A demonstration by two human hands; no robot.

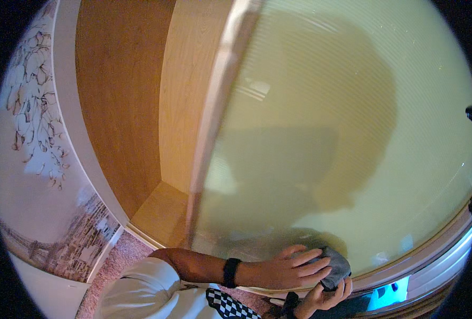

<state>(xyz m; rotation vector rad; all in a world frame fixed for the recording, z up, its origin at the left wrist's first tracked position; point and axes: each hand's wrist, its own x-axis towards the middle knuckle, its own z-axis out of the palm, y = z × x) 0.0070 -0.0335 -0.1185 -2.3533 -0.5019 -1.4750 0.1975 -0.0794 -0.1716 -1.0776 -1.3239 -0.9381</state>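
Note:
Low in front of a large pale green ribbed panel (427, 138), both my hands are at a dark grey cloth (338, 270). My left hand (283, 270) reaches in from the left with a black band on its wrist. Its fingers curl over the near side of the cloth, gripping it. Just below, my right hand (329, 299) pinches the cloth's lower end between thumb and fingers; a dark band is at that wrist too. The cloth is bunched up and lies close to the panel's lower edge; whether it touches the surface is hard to tell.
A light frame (212, 114) edges the panel's left side. Beyond it is a wooden recess (124, 101). At far left a wall picture (34, 106) shows flowers and a tower. Pink carpet (120, 255) covers the floor. A bright blue lit patch (390, 293) shows at lower right.

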